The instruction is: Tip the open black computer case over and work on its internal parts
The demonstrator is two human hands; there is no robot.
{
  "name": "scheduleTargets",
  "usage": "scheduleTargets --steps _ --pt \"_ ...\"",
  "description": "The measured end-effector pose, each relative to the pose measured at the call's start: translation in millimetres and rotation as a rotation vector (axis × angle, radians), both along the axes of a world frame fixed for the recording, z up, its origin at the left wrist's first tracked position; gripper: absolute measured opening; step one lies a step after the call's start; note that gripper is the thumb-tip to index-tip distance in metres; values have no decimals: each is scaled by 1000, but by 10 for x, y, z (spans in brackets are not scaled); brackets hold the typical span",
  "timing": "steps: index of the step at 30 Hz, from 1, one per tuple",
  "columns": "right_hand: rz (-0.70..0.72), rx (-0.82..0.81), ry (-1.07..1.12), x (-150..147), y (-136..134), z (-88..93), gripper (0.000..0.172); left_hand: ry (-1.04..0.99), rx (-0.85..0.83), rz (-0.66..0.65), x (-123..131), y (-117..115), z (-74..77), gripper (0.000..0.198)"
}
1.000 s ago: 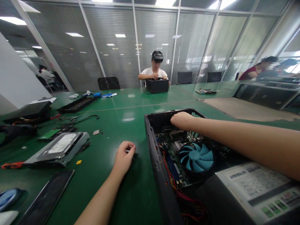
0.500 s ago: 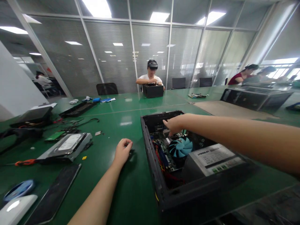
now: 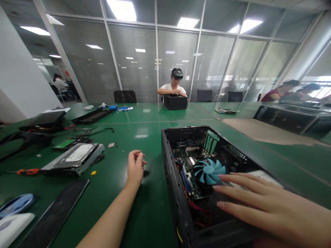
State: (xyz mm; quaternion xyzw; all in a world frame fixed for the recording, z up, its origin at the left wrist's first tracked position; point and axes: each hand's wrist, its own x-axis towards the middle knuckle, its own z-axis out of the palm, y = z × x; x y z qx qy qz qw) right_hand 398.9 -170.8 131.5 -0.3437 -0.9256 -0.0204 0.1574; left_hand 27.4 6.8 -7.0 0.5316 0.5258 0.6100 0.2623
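- We spread the fingers of our right hand (image 3: pixel 261 201) wide above the power supply (image 3: pixel 267 177); we cannot tell whether it touches.
- Our left hand (image 3: pixel 136 168) rests loosely curled on the worktop (image 3: pixel 155 213); we cannot tell whether it grips anything.
- The open computer case (image 3: pixel 168 165), its blue fan (image 3: pixel 209 169) showing, lies between our hands.
- To our left sit a hard drive (image 3: pixel 79 155) and an orange-handled screwdriver (image 3: pixel 28 171).

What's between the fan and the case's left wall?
In the head view, blue slots sit just left of the fan, then red wires run along the left wall.
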Motion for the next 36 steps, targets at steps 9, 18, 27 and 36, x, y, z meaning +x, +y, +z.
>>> scheduleTargets --steps 9,18,27,36 --pt "100 70 -144 -989 2448 134 68 -244 34 331 -178 48 33 26" --pt "-229 240 71 -2593 2836 -836 80 -120 -22 158 -114 1 26 36" --pt "-345 7 225 -1466 2383 -1119 72 -15 -49 18 -68 -40 55 28" --pt "-487 -6 268 -279 1581 -1255 63 33 -49 -139 8 -68 73 23"
